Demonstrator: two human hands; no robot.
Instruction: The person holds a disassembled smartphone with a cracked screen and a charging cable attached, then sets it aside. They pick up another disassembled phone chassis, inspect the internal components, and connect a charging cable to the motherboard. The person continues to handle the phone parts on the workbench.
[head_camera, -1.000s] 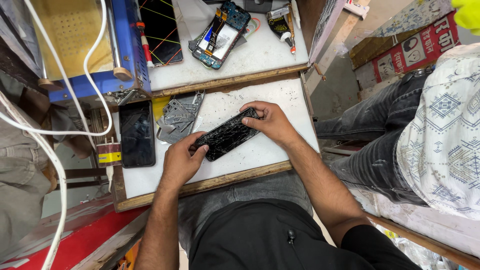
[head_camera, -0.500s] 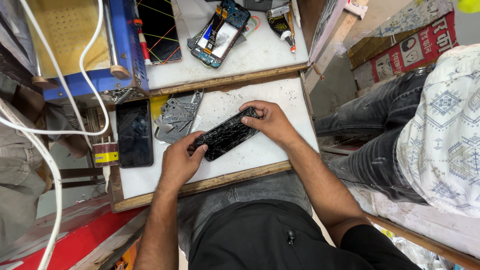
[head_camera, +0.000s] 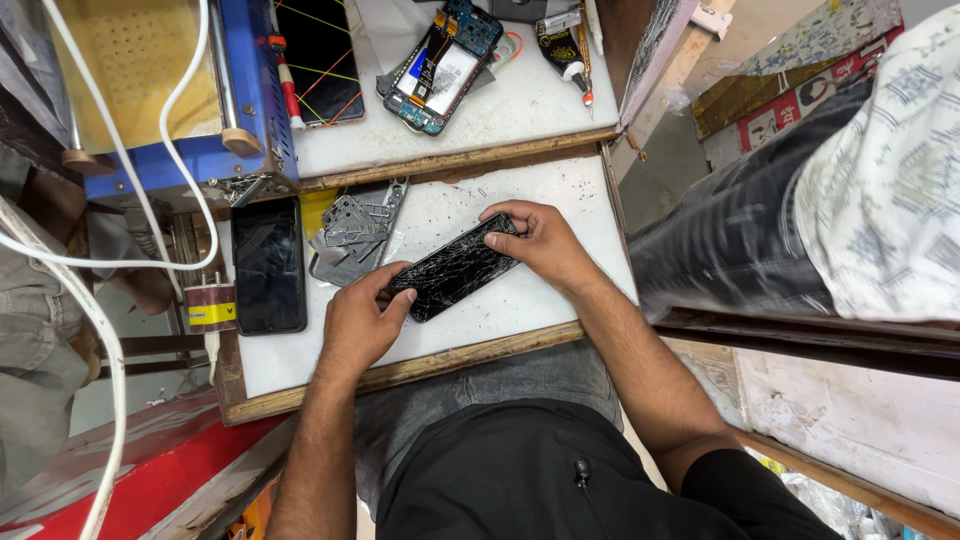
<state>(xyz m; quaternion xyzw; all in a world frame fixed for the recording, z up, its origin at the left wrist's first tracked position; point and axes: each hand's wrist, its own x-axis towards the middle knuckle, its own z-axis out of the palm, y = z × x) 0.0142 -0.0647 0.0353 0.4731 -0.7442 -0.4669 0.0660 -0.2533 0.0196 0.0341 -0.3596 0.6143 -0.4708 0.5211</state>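
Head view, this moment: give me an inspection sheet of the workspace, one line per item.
Surface: white board with wooden rim, speckled with debris.
Job's things: cracked phone lying diagonally on the board.
Clutter: intact black phone at left, metal shield parts, opened phone on the upper shelf, blue machine.
Grips: left hand pinches the cracked phone's lower end; right hand holds its upper end.
Cables: white cables looping at left, to a plug adapter.
Surroundings: another person's patterned sleeve at right.
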